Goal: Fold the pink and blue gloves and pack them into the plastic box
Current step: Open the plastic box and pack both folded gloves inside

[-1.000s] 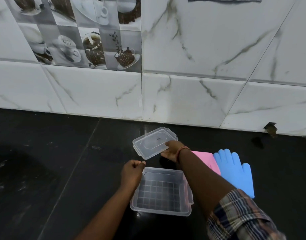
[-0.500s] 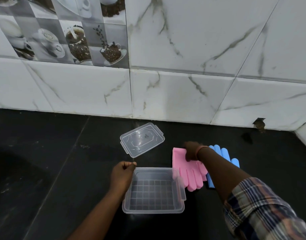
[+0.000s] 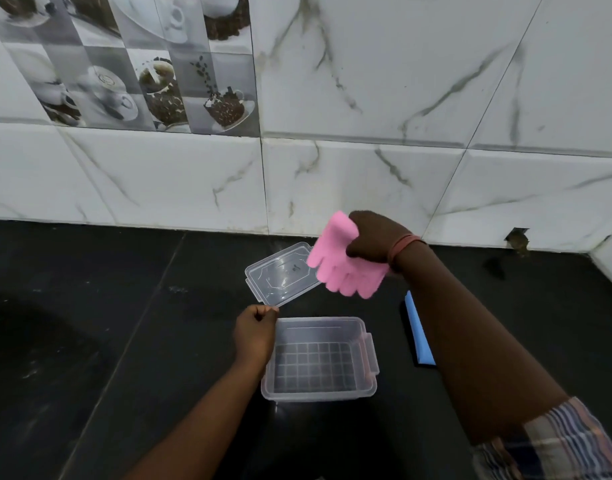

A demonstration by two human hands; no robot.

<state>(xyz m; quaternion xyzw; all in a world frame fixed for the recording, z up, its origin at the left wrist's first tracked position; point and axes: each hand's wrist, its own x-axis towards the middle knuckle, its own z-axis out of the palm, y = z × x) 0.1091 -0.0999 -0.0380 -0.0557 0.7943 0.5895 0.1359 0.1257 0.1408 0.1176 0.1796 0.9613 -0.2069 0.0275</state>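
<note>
— How is the right hand (image 3: 373, 239) being held?

— It is being held raised above the table (image 3: 89, 323), out past the far side of the plastic box (image 3: 320, 358), with the forearm stretched forward and slightly leftward from the checked sleeve (image 3: 554, 445). A reddish band (image 3: 403, 244) is being worn at the wrist. The back of the hand is being turned toward the camera.

— And its grip?

— The grip is being kept clamped on the pink glove (image 3: 342, 263), which is being held near its cuff. The glove's fingers are being left hanging down and toward the camera, in the air, partly over the edge of the lid (image 3: 280, 273).

— What is being done with the left hand (image 3: 256, 336)?

— It is being kept low, at the far left corner of the box, with the fingers curled in. The thumb and forefinger are being pressed together close to the near edge of the lid and the box rim; whether either is actually being pinched cannot be told.

— Where are the other things being kept?

— The box is being left open on the table, its gridded bottom showing. The lid is being left lying just beyond it. The blue glove (image 3: 418, 334) is being kept flat on the table to the right of the box, mostly hidden by the right forearm.
</note>
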